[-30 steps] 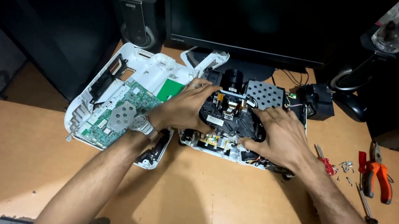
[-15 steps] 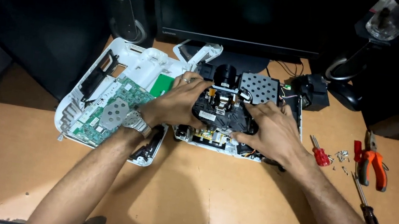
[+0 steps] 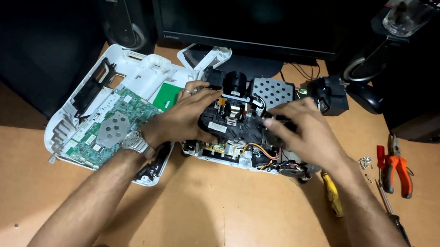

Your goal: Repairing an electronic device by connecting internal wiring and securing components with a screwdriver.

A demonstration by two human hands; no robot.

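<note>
Head view: black optical block seated in opened white chassis mid-desk. Left hand and right hand apart, clasping opposite sides. Probably light, rigid, fragile; best gripped by frame, clear of lens and wires.

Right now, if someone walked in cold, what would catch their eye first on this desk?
Probably the opened device at the desk's middle, its black inner assembly bare, with the left hand and right hand resting on it. Left of it lies the white cover holding a green circuit board; at the right edge, orange-handled pliers.
</note>
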